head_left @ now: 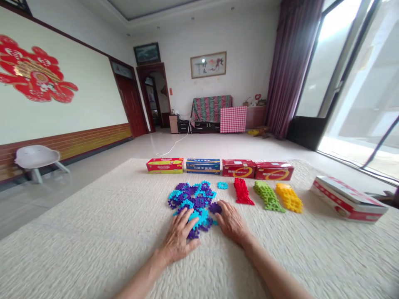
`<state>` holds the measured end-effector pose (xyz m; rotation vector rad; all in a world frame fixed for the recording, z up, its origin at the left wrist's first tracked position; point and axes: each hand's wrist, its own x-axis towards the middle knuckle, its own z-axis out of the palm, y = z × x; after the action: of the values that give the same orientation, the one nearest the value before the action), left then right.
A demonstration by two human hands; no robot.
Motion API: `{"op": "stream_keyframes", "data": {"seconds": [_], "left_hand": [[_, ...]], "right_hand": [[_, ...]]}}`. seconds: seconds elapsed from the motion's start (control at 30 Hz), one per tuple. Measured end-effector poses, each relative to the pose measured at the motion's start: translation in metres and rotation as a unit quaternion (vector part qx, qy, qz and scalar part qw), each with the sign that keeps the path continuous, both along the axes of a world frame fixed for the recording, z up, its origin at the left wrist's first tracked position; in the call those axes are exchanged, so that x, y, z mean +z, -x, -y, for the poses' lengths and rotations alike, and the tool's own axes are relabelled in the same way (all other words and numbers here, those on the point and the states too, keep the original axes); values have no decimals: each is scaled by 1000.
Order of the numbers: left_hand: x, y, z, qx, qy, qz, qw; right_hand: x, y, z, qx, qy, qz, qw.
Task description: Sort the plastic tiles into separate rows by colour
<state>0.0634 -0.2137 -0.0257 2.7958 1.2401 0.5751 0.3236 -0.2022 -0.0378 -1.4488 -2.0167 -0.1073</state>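
A loose pile of purple and light-blue interlocking plastic pieces (199,202) lies on the quilted cover. My left hand (180,234) rests palm down at the pile's near left edge, fingers spread, the tips touching the pieces. On the right side of the pile, my right hand (232,222) has its thumb and fingers at the edge of a purple piece (214,207), which it grips. One light-blue piece (222,185) lies apart, just beyond that hand. Further right are rows of red pieces (243,192), green pieces (268,196) and yellow pieces (289,198).
Behind the pieces stand a red-and-yellow box (165,165), a blue box (203,166) and two dark red boxes (238,168). A red-and-white box (349,199) lies at right on the quilted cover (93,232). A white chair (37,158) stands on the floor at left.
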Motion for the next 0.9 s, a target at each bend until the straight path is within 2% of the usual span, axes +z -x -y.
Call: {"op": "stream_keyframes", "data": {"seconds": [0.1, 0.2, 0.4, 0.53, 0.6, 0.7, 0.8, 0.9], "left_hand": [[3, 2, -15, -11, -8, 3, 1000], [2, 5, -28, -19, -20, 2, 1000], [-2, 18, -47, -28, -53, 30, 998], [8, 23, -52, -40, -77, 70, 994], [16, 15, -56, -23, -90, 101, 991], [27, -11, -74, 32, -103, 134, 985], [35, -42, -106, 57, -89, 123, 987], [41, -61, -144, 53, -32, 90, 994]], "right_hand": [[0, 2, -4, -22, 17, -13, 1000], [2, 18, -14, -34, 32, -18, 999], [-1, 62, -43, 0, 23, -52, 998], [4, 68, -54, 40, -7, -98, 994], [9, 64, -62, 33, -29, -124, 991], [13, 55, -77, -21, -41, -134, 990], [10, 48, -88, -62, 6, -107, 992], [5, 43, -90, -48, 46, -91, 994]]}}
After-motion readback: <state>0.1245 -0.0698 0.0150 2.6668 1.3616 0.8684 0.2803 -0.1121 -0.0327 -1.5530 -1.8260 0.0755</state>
